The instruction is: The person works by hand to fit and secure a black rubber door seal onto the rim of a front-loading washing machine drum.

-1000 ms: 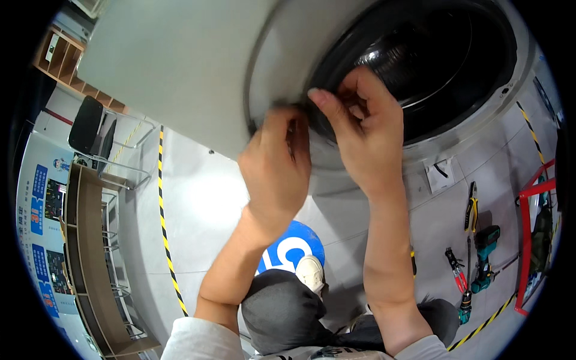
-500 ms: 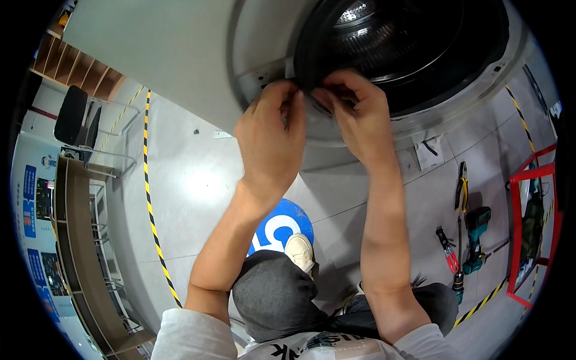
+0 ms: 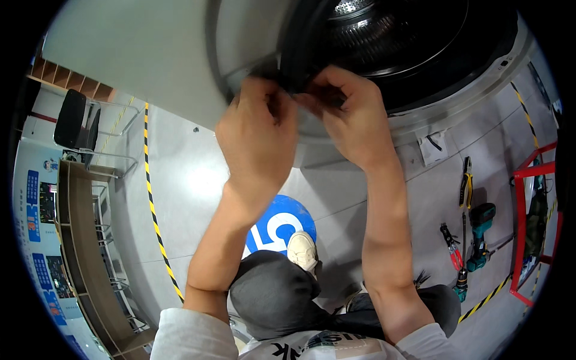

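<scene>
A pale grey appliance body [image 3: 120, 48], apparently a washing machine, fills the top of the view, its round opening showing a steel drum [image 3: 372, 45] ringed by black rubber gasket [image 3: 294, 42]. My left hand [image 3: 255, 135] is curled at the lower left of that gasket, fingertips drawn together against dark material; whatever they grip is hidden. Beside it, my right hand [image 3: 354, 120] is bent with thumb and fingers closed at the gasket's lower edge. I cannot make out what is between them.
Pliers [image 3: 465, 183], red-handled tool [image 3: 451, 246] and teal power drill [image 3: 480, 225] lie right on the floor, beside a red metal frame [image 3: 519, 234]. A black chair [image 3: 69, 117], wooden shelving [image 3: 78, 216] and yellow-black tape [image 3: 153, 216] are left; a blue round floor marker [image 3: 273, 213] is below.
Both hands have moved up and left in the view, along with the appliance opening. My right hand's fingers have drawn closer together, near my left hand at the gasket.
</scene>
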A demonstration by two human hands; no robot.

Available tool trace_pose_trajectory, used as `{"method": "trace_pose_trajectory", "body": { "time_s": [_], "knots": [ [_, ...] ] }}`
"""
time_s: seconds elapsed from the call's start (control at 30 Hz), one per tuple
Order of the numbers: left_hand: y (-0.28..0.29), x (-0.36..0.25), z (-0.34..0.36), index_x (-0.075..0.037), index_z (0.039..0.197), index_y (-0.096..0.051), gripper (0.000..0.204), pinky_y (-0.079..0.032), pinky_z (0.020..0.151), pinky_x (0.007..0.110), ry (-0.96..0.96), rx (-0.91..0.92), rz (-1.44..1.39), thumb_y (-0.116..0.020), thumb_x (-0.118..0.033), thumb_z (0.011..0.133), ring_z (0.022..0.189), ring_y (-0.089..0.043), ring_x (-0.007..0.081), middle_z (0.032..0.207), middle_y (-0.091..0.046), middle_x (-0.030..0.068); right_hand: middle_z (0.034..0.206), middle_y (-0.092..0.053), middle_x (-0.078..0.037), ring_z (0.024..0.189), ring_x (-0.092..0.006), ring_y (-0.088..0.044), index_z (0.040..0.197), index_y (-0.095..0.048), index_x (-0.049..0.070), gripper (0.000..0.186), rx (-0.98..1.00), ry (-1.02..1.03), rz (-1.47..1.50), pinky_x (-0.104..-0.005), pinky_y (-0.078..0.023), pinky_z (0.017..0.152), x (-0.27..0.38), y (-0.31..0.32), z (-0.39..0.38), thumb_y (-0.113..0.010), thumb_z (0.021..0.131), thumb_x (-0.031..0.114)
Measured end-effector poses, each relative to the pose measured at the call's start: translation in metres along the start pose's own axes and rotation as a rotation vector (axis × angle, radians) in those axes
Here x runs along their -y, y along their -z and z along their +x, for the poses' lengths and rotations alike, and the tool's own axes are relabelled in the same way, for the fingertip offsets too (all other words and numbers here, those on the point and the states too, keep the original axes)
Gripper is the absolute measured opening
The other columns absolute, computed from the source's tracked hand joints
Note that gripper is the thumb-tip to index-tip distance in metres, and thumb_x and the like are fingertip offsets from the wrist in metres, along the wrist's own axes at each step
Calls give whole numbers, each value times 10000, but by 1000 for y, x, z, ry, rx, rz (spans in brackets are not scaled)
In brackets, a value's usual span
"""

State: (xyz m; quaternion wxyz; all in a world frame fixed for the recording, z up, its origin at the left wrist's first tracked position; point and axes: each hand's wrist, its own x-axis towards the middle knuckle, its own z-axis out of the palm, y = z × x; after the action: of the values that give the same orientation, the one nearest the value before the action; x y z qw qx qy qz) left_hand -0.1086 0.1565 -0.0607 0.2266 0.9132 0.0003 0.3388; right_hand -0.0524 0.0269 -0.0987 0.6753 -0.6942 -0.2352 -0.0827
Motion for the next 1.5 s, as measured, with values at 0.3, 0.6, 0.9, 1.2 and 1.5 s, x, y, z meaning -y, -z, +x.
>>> {"method": "trace_pose_trajectory", "body": {
  "time_s": [0.3,0.6,0.9,1.2,1.5],
  "knots": [
    [-1,3,1,6,965,-644,85,-531,611,352,-12,-1,-205,-675,-16,890,675,-682,280,798,-685,143,884,-695,-117,753,-205,-706,974,-662,-23,178,-170,162,66,-294,-551,664,0,-6,3,-765,834,17],
    [-5,9,6,12,960,-663,78,-550,634,344,-32,-19,-287,-682,-21,892,690,-697,288,827,-701,155,822,-676,-115,699,-218,-704,923,-646,-9,170,-221,252,25,-296,-537,621,0,-10,8,-773,809,-7],
    [1,-6,8,0,924,-637,81,-534,616,335,-52,-35,-102,-683,-1,858,653,-672,276,810,-684,140,792,-670,-112,706,-212,-709,881,-641,4,175,-228,193,90,-292,-546,613,6,-9,11,-792,793,16],
    [0,-1,13,15,932,-633,76,-557,653,320,-43,-70,-265,-666,37,867,708,-702,259,839,-699,143,749,-652,-21,688,-72,-605,894,-656,-12,157,-336,243,-188,-212,-484,637,28,-18,14,-792,862,61],
    [-10,-2,1,36,960,-646,78,-563,675,313,75,-32,-331,-667,-7,898,722,-712,249,816,-707,158,887,-706,-132,790,-209,-701,946,-670,-45,167,-88,68,-2,-308,-530,659,-27,9,-6,-766,820,9]
  ]
}}
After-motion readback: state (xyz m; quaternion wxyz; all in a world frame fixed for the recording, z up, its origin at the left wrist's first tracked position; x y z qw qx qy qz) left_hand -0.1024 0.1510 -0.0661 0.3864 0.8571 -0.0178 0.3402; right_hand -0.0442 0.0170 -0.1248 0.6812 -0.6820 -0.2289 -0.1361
